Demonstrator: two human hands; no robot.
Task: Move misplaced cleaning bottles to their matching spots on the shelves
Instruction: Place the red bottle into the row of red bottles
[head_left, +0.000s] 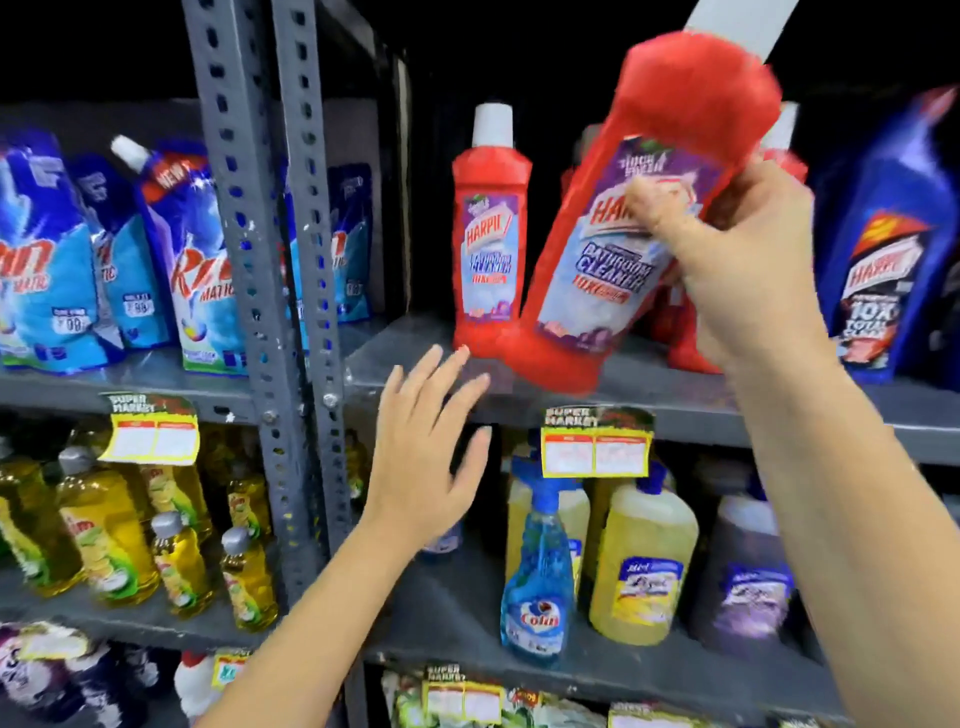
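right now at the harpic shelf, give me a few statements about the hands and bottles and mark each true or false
1. The right hand grips a tilted red bottle. True.
2. The left hand holds a spray bottle. False: it is open and holds nothing.
3. An upright red bottle stands left of the tilted one. True.
4. The blue spray bottle sits on the shelf with the red bottles. False: it sits one shelf lower.
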